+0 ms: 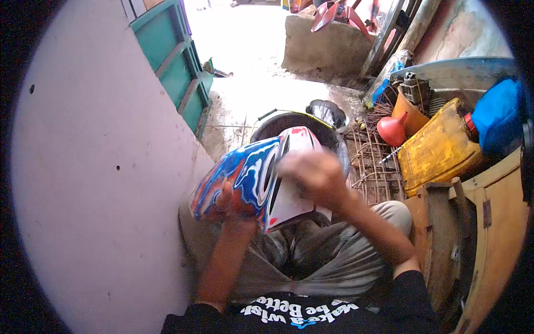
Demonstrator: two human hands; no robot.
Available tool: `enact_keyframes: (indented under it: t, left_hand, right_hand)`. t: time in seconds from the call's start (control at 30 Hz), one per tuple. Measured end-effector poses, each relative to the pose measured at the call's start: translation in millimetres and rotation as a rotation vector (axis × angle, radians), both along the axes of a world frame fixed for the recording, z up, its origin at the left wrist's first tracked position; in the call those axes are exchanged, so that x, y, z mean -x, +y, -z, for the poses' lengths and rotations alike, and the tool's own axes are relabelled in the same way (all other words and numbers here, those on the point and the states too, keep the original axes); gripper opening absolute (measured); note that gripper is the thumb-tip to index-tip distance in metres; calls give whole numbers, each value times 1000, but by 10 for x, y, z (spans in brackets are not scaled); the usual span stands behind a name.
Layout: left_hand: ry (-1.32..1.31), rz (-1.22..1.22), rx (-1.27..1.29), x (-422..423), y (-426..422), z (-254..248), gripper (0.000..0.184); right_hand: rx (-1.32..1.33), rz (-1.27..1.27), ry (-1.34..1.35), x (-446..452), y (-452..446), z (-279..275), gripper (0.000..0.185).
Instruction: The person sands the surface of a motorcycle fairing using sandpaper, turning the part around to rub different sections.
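A curved panel (pixel 253 170), painted in blue, red and white swirls on the left and white on the right, rests over my lap. My left hand (pixel 236 206) lies on its lower left part, thumb raised, holding it. Over the white part is my right hand (pixel 317 172), blurred, with its fingers bent round something greyish that I cannot make out. Beyond the panel stands a dark round tub (pixel 289 119), partly covered by the panel.
A white wall (pixel 100 167) rises at the left, with a green door (pixel 172 61) beyond it. At the right lie a metal grid (pixel 372 161), a red funnel (pixel 392 129), a yellow jerrycan (pixel 442 147) and a wooden cabinet (pixel 500 222).
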State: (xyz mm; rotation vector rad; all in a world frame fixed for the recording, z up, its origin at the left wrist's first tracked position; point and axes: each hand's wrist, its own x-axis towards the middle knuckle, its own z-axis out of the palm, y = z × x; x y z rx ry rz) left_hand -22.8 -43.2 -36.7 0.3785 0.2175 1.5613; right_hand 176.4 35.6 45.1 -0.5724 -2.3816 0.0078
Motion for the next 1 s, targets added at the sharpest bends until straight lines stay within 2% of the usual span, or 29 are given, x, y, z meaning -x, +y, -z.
enact_keyframes:
  t: [0.03,0.1,0.17,0.23,0.3,0.33,0.43,0.5,0.53,0.57,0.6,0.7,0.77,0.8,0.83,0.9,0.97,1.0]
  left_hand:
    - [3,-2,-5,6,2,7,99]
    - [13,-14,3,8,1,-47,99]
    - [23,-45,21,-33,-44,-112,98]
    - [41,-58,15,-50,-41,-100,98]
    - [47,-47,-8,-25,-5,-57,97]
    - [67,-52,-20,-18,-16,-34,97]
    - [-73,24,4,24,-8,115,98]
    - [-79,-26,76,-27,-43,148,98]
    - [-85,-43,94,-71,-63,95,98]
    - [-89,-39,80,-96,-104,4,97]
    - [-88,-36,53,-100,-93,-133,96]
    - [18,-17,-115,48,80,181,93]
    - [-35,-12,-71,64,25,289,92]
    - [-44,-14,-54,64,-4,293,92]
    - [-22,-22,-51,48,-20,266,92]
    - [82,-62,-31,22,-27,150,92]
    - [258,-123,17,41,-29,10,93]
    - [437,-119,64,249,-48,-47,94]
  right_hand:
    - [-8,-178,97,116,-257,32,15]
    - [-102,-536,35,150,-318,-23,16]
    - [-83,-301,74,32,126,98,17]
    - [21,118,52,-88,429,-46,22]
    - [13,34,-37,-68,239,-56,19]
    - [-30,-138,60,44,71,65,18]
    - [-107,-455,61,136,-155,37,16]
    - [-2,-160,20,-27,328,37,15]
    - [27,75,65,-19,443,-28,16]
    - [25,74,17,-42,461,-69,17]
    - [6,-29,36,12,339,-58,17]
    - [-87,-458,40,235,-252,-8,22]
    - [-81,-325,92,176,-21,80,21]
    - [37,-191,21,81,178,-69,22]
    - [48,-32,100,94,421,-70,23]
    - [32,-4,23,144,323,-64,22]
    - [26,-298,192,369,-103,-40,20]
    - [-25,-361,158,393,-166,-86,20]
